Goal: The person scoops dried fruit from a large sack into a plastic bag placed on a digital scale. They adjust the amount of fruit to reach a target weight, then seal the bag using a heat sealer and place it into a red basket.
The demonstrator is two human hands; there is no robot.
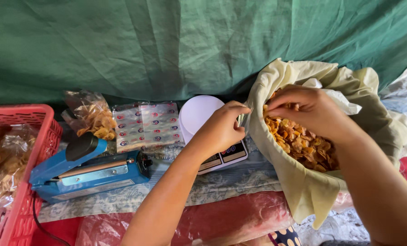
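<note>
At the far left stood a red plastic basket, cut off by the frame edge, with clear bags of fried chips inside it; their contents were hard to make out through the crinkled plastic. Just beside it lay a blue heat sealer with a black knob on its arm, its cord running down out of view. Behind the sealer sat one filled clear bag of chips, and next to that a flat stack of empty printed packets. A white kitchen scale followed, its round platform partly hidden by the left hand, its display half covered by the wrist.

The left hand was curled, fingers pinched on the rim of a cream cloth sack, possibly also on a thin clear bag there, though that was too blurred to tell. The sack stood open at the right, leaning against the green tarp behind, and held a heap of golden chips. The right hand reached into the sack's mouth, fingers bunched together just over the chips; whether they had hold of any could not be told. A white liner showed behind that hand. The sack's far side and bottom were cut off or hidden by the right forearm.
</note>
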